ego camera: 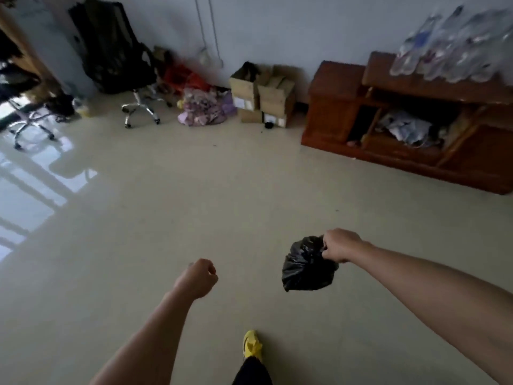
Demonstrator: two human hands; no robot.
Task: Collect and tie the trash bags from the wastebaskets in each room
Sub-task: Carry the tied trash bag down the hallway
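Right hand (341, 245) grips one black trash bag (305, 269); left hand (198, 277) fisted.

The pale, glossy floor (166, 218) is carrying a black office chair (140, 109) and a second wheeled chair (30, 126) at far left. A purple bundle (205, 111) and stacked cardboard boxes (263, 95) are sitting by the wall. A low wooden cabinet (333, 112) is standing at right, and a yellow shoe (252, 344) is resting near the bottom.

Nothing in this room can be read. The cardboard boxes (263, 95) by the wall, far ahead of the left hand (198, 277), carry white labels (244, 102), their print too blurred. The bottles (455, 45) beyond the right hand (340, 245) perhaps bear labels, equally illegible.
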